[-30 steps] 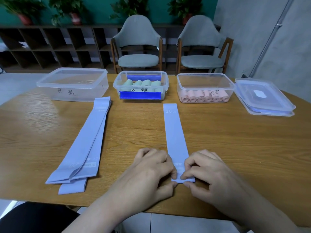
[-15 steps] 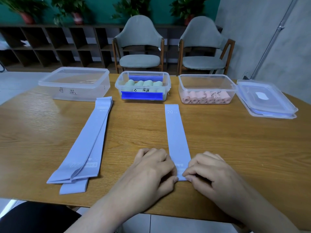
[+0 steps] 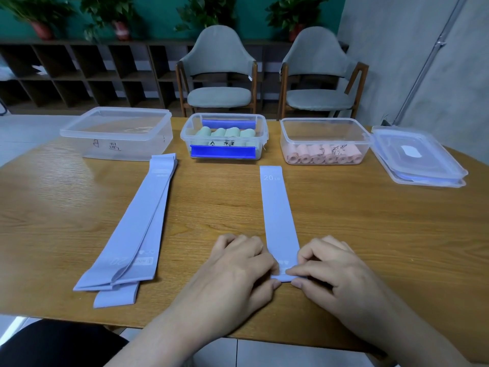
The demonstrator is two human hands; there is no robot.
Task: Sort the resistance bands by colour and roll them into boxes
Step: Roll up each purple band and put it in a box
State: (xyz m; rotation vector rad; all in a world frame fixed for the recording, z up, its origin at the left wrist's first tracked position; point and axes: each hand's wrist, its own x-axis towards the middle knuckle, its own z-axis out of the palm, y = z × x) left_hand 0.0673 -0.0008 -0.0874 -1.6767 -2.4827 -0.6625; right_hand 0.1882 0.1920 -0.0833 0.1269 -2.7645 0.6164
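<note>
At the near edge of the wooden table (image 3: 370, 229), the left hand (image 3: 238, 268) and the right hand (image 3: 330, 268) meet over the near end of a pale blue band (image 3: 277, 215). Both hands have their fingers curled, and each pinches a corner of that end between thumb and forefinger, left hand on the left corner, right hand on the right. The band lies flat and straight, running away from the person toward the boxes, with "20 LB" printed at its far end.

To the left, well apart from the hands, a stack of blue bands (image 3: 132, 234) lies flat on the table, slanting from the near left toward the far centre, the ends fanned unevenly.

Farther back, three clear plastic boxes stand in a row. The left box (image 3: 116, 133) has handwriting on its front wall; what it holds cannot be made out. The middle box (image 3: 225, 136) has blue clips and holds rolled green bands (image 3: 225, 132). The right box (image 3: 325, 140) holds rolled pink bands (image 3: 322, 157) along its front wall. Just beside it on the right lie stacked clear lids (image 3: 420, 157).

Beyond the table stand two grey chairs (image 3: 219, 75), then a dark shelf (image 3: 79, 72) with potted plants (image 3: 111, 14) on top.
</note>
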